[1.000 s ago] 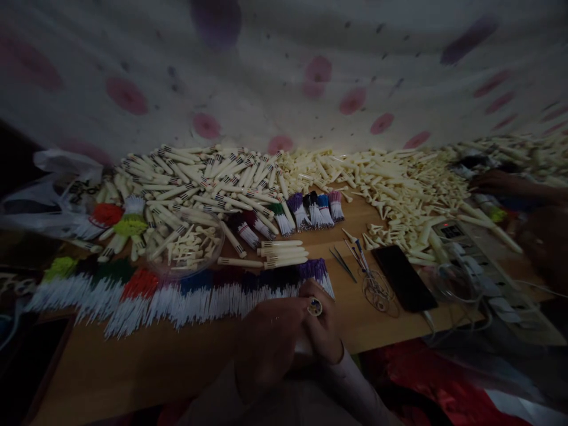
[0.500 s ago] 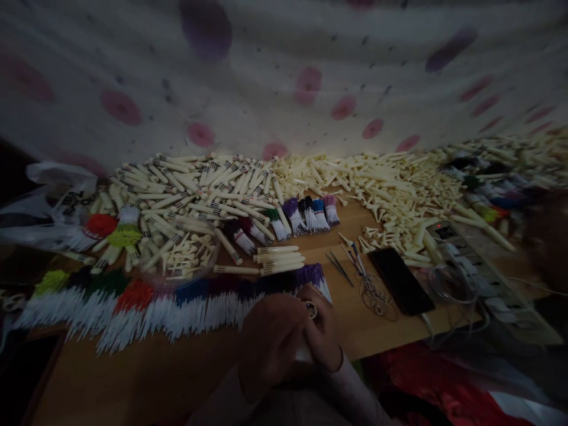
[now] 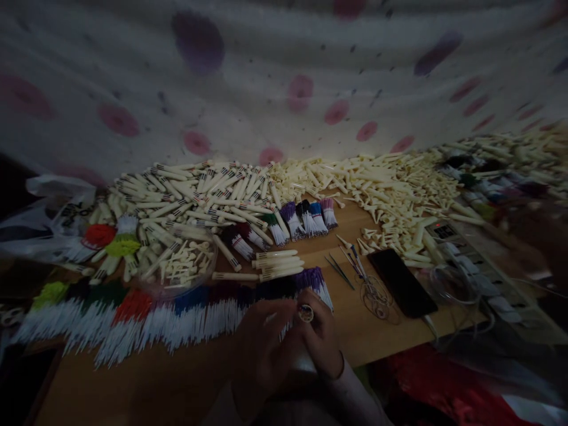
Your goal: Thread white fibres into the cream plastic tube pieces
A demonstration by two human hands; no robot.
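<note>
My right hand (image 3: pixel 322 337) is closed around a cream pen barrel, its round end (image 3: pixel 306 313) facing me with small parts showing inside the ring. Most of the barrel is hidden by the fingers. Close on its left, my left hand (image 3: pixel 266 343) has its fingertips drawn together toward the barrel's end; what they pinch, if anything, is too dark to make out. Just beyond both hands lie purple-tipped thin white refills (image 3: pixel 317 283). A long row of white refills (image 3: pixel 177 322) with tips in several colours stretches to the left.
Cream pen barrels (image 3: pixel 177 189) are heaped at the back, beside small cream parts (image 3: pixel 394 183). A clear bowl (image 3: pixel 153 290) holds more parts. Tweezers (image 3: pixel 339 272), a black phone (image 3: pixel 402 284) and a power strip (image 3: pixel 474 266) lie rightward. Another person's blurred hand (image 3: pixel 532 236) is at far right.
My left hand has turned and shifted slightly left, its fingers now reaching toward the barrel's end. The barrel's open end faces me more. The view has tilted slightly.
</note>
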